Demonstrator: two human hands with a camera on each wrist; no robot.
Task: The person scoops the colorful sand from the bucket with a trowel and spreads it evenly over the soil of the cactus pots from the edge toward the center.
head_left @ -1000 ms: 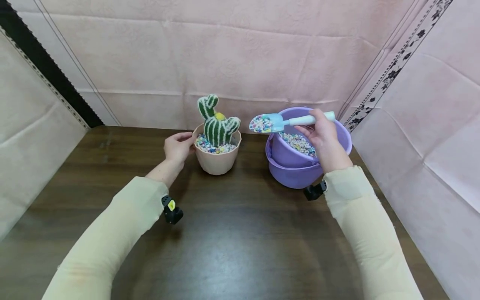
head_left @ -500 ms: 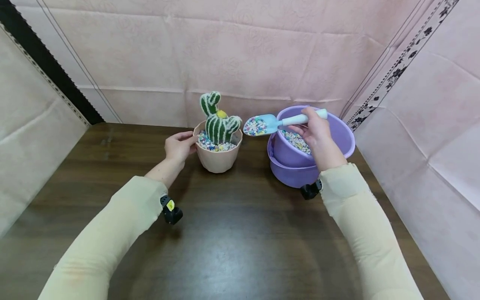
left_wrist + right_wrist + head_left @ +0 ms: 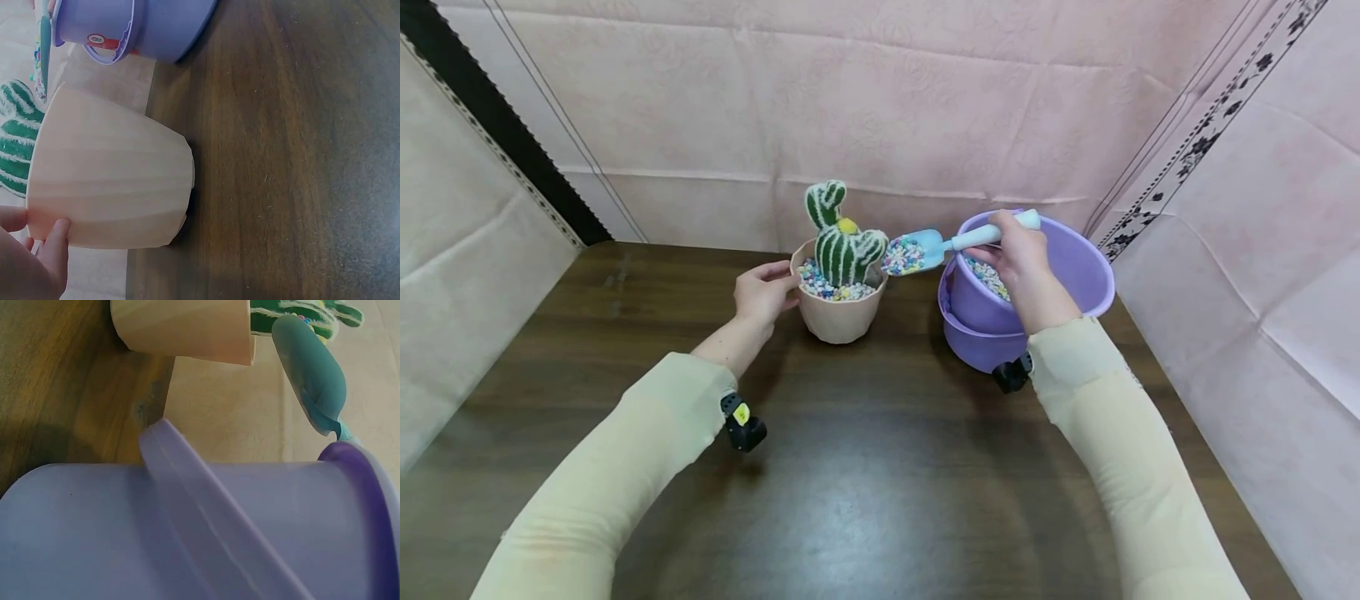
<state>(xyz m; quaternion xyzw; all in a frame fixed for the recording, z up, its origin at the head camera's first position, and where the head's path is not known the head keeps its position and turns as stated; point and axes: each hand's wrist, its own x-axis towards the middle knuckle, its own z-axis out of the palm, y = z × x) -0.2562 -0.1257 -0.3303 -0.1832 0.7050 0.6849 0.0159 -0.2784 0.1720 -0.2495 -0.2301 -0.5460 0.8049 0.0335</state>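
scoop point(image 3: 917, 251) nearer cactus pot point(image 3: 838, 312), label unreadable

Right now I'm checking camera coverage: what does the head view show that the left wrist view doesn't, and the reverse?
Only the head view shows the right hand gripping the light blue plastic scoop, its load of coloured pebbles, and the pebbles inside the peach plastic pot.

Only the left wrist view shows the red and white sticker on the purple plastic bucket.

Both show the left hand touching the pot, the green striped toy cactus, the bucket and the dark wooden table.
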